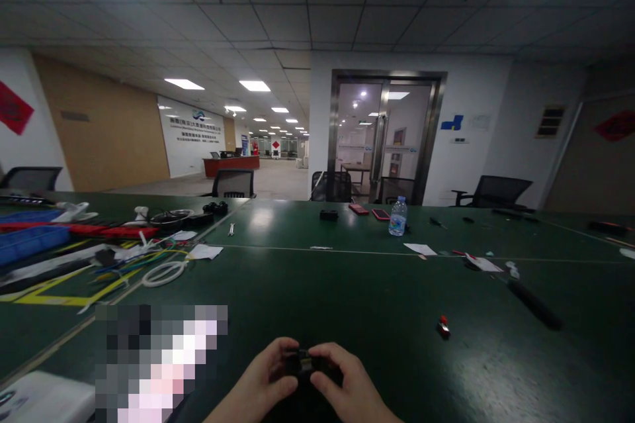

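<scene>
Low at the centre of the head view, both my hands grip a small black object (306,363) just above the green table (357,304). Its kind is too dark to make out. My left hand (268,376) pinches its left side between thumb and fingers. On the opposite side, my right hand (342,380) holds it the same way, with the thumb nearer me. To the right of my hands lies a small red and silver item (443,326).
A water bottle (397,218) stands farther back, near two phones (381,214) and a black box (328,214). Cables (165,273), blue trays (32,244) and papers crowd the left. A black rod (534,304) lies right. A white box (47,400) sits lower left.
</scene>
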The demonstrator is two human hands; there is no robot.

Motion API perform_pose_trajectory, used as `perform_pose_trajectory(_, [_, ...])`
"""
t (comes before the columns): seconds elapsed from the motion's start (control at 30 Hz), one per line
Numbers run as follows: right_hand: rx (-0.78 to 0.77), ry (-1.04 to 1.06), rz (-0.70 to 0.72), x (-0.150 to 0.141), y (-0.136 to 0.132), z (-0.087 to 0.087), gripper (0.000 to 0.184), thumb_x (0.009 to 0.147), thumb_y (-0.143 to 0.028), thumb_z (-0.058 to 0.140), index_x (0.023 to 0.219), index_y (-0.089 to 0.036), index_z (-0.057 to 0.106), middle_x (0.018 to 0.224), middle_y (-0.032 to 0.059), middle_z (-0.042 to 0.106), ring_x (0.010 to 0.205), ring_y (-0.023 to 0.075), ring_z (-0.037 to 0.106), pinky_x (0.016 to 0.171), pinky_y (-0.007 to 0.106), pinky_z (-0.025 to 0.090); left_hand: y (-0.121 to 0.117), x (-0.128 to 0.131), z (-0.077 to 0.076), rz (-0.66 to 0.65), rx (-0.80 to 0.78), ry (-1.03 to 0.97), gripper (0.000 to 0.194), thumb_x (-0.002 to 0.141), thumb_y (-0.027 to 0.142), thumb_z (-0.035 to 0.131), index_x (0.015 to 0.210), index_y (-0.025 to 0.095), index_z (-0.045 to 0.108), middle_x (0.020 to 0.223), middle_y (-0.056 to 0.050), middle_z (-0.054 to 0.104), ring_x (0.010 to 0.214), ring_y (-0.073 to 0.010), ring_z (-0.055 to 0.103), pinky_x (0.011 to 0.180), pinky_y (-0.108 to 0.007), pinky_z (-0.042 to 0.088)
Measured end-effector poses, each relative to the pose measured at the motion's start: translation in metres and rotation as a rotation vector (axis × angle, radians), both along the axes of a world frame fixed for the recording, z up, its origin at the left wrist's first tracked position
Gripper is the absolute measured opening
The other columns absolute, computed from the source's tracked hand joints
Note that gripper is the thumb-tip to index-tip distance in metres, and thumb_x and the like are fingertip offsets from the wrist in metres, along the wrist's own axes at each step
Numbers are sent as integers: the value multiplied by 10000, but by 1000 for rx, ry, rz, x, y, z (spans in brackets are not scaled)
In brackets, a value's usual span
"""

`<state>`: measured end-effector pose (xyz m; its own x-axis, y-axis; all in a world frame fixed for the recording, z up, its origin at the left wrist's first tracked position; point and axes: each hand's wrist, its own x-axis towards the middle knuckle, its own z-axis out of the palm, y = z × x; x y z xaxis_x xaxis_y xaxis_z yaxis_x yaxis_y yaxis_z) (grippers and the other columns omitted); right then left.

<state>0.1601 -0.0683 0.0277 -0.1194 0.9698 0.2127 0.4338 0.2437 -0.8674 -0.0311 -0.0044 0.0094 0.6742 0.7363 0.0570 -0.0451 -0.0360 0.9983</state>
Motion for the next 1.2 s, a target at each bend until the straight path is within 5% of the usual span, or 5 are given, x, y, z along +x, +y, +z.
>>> perform_pose_trajectory(0.9, [-17, 19, -19, -3, 1, -2, 168, 760, -235, 606, 925, -240, 635, 1104, 36, 556, 1065, 211, 505, 913, 345, 378, -8, 5, 14, 14, -11, 30, 368, 688, 204, 676, 1023, 221, 524, 1007, -28, 601, 1025, -237, 551, 892, -382, 403])
perform_pose_trajectory(1.2, [0, 67, -92, -3, 0, 0, 183, 775, -237, 579, 953, -244, 620, 1046, 23, 589, 1015, 213, 534, 888, 335, 398, -6, 4, 12, 20, -6, 45, 382, 680, 286, 693, 1022, 241, 527, 1042, -39, 613, 1057, -255, 539, 931, -401, 370])
